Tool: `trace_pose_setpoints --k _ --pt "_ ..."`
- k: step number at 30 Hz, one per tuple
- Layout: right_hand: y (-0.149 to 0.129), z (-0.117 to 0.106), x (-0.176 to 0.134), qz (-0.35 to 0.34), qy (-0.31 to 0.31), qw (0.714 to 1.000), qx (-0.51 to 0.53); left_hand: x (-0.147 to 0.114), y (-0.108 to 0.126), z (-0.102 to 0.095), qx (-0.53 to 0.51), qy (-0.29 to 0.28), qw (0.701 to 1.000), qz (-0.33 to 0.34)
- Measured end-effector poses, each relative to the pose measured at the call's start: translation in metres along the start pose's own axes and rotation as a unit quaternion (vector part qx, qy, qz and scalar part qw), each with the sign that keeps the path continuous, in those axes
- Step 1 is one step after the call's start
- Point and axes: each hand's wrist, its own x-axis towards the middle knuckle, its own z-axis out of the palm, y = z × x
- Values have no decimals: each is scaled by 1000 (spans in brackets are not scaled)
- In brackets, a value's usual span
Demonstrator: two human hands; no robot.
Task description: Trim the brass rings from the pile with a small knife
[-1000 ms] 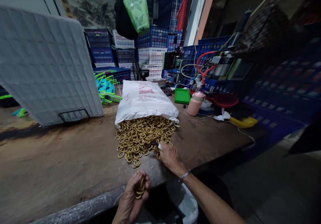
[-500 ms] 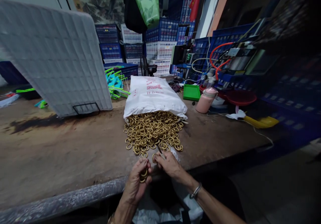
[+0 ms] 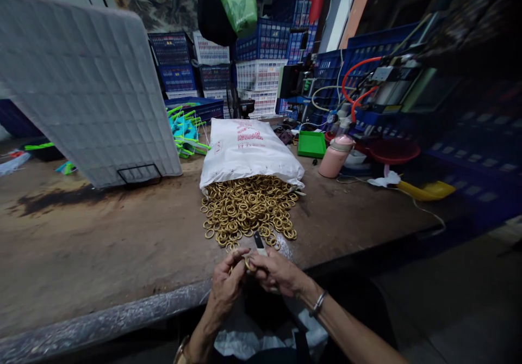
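Over the table's front edge my two hands meet, fingertips close together. In my right hand (image 3: 279, 270) is a knife-like tool (image 3: 258, 240) with a flat dark end pointing away from me and a pale part by the fingers. A brass-coloured ring (image 3: 249, 265) shows at the right fingertips, beside the left ones. My left hand (image 3: 228, 278) is closed around brass rings, mostly hidden by its fingers. Just beyond lies a heap of rings (image 3: 244, 211), spilling from the mouth of a white woven sack (image 3: 253, 152) with red print.
On the left a tall white ribbed panel (image 3: 89, 92) stands on the table (image 3: 101, 250). Green and blue plastic pieces (image 3: 187, 130) lie behind it. To the right are a green tray (image 3: 311, 145), a pink bottle (image 3: 336, 157) and a red dish (image 3: 393, 153). Stacked crates (image 3: 261, 75) fill the back.
My left hand has turned and moved up to the right hand, so its rings are now mostly covered. More of the tool's dark end shows. The view has shifted slightly.
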Motion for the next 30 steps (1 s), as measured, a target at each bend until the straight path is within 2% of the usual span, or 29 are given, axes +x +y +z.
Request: trace_pose_setpoints --k 3,6,11,16,17,19,21,23,27,30 --pt "-1 -1 -2 30 -19 999 31 -1 0 -1 44 -11 999 19" --pt "0 -1 -2 51 -25 997 45 -3 -4 0 72 2 996 57" --pt "0 -2 -2 64 -32 995 67 -7 -9 2 76 29 989 123" --pt "0 1 -2 71 -32 996 44 -8 -10 1 81 46 986 140" --pt "0 2 -1 72 -15 997 32 -7 -10 0 81 53 985 140" --pt "3 3 2 53 56 997 -4 -7 -10 -1 90 67 982 149" --pt "6 2 5 13 150 987 -51 -6 -10 -3 104 80 978 159" --pt "8 0 6 -47 211 969 -119 -5 -10 -4 109 91 977 157" --pt "9 1 6 -176 227 914 -286 -4 -9 -3 131 87 976 148" --pt "8 5 6 -186 239 892 -336 -5 -5 0 144 71 976 147"
